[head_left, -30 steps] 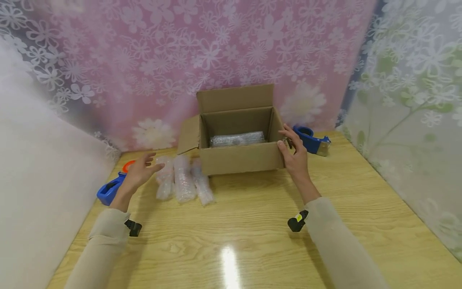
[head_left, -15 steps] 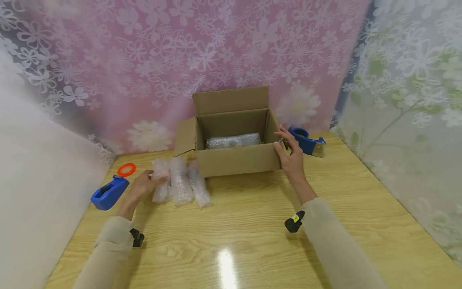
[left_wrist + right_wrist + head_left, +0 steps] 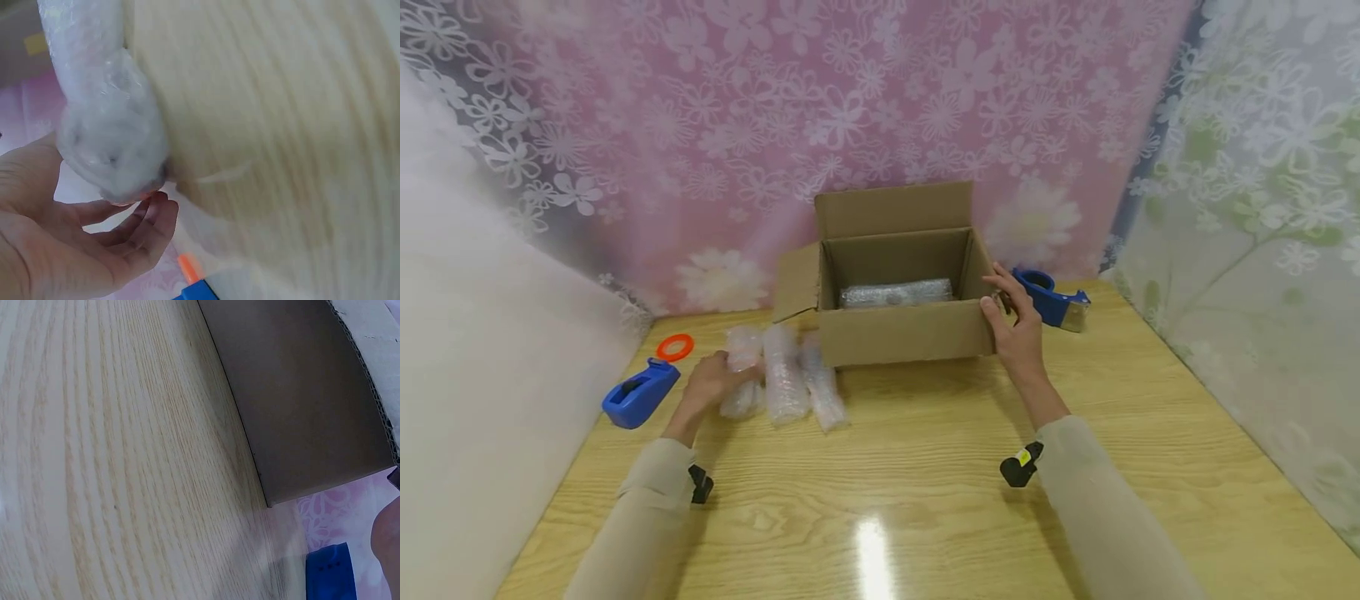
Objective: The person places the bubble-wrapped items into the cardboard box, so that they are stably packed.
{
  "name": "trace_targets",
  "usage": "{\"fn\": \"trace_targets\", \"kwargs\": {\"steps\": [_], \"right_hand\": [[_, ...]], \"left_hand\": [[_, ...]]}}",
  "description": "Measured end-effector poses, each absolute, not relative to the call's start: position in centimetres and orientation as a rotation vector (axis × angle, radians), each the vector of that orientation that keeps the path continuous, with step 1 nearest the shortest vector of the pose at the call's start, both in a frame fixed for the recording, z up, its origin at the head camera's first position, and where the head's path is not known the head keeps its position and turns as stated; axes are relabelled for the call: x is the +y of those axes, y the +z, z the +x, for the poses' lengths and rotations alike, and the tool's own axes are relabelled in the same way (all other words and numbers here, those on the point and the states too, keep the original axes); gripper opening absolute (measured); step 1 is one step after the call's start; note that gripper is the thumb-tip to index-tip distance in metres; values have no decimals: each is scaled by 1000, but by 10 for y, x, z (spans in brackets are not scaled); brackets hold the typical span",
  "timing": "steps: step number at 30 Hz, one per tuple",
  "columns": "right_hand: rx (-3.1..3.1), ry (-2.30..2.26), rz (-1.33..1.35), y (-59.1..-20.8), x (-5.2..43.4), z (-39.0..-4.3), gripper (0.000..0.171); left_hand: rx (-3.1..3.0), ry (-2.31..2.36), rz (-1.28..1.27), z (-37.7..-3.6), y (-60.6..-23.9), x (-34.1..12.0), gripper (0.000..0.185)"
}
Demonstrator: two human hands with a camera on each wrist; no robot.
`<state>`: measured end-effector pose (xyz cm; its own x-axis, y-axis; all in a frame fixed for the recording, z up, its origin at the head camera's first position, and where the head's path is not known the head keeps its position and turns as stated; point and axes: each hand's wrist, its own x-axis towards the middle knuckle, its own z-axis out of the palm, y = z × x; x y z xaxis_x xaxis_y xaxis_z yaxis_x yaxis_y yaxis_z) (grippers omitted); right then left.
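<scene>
Three bubble-wrapped bundles lie side by side on the table. My left hand [image 3: 713,385] grips the leftmost bubble-wrapped bundle [image 3: 743,348], its thumb across the top. In the left wrist view, the fingers of the left hand [image 3: 81,244] curl around one end of that bundle [image 3: 112,140]. Beside it are the middle bundle [image 3: 786,379] and the right bundle [image 3: 824,392]. My right hand [image 3: 1021,337] holds the right front corner of an open cardboard box [image 3: 906,337], thumb near the corner, other fingers along the right side. Inside the box lies bubble-wrapped content [image 3: 897,293].
A blue tape dispenser [image 3: 640,397] and an orange ring [image 3: 675,347] lie at the left. Another blue tape dispenser [image 3: 1054,302] is behind the right hand. The box's back flap [image 3: 895,208] and left flap [image 3: 797,282] stand out. A flowered backdrop edges the wooden table [image 3: 880,467].
My left hand has come down and rightward from above the table onto the leftmost bundle and taken hold of it. The right hand stays at the box corner.
</scene>
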<state>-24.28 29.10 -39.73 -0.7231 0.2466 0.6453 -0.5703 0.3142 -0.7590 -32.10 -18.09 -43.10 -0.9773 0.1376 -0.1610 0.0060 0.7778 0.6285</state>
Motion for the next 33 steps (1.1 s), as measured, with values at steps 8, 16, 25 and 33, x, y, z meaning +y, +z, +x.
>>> {"fn": "trace_targets", "kwargs": {"steps": [8, 16, 25, 33], "right_hand": [[-1884, 1491, 296, -402, 293, -243, 34], [-1884, 1487, 291, -400, 293, -244, 34], [-1886, 1481, 282, -398, 293, -244, 33], [-1886, 1479, 282, -399, 292, -245, 33]], "left_hand": [[2781, 881, 138, -326, -426, -189, 94], [2919, 835, 104, -318, -429, -184, 85], [2934, 971, 52, -322, -417, -200, 91], [2953, 1177, 119, -311, -364, -199, 92]]}}
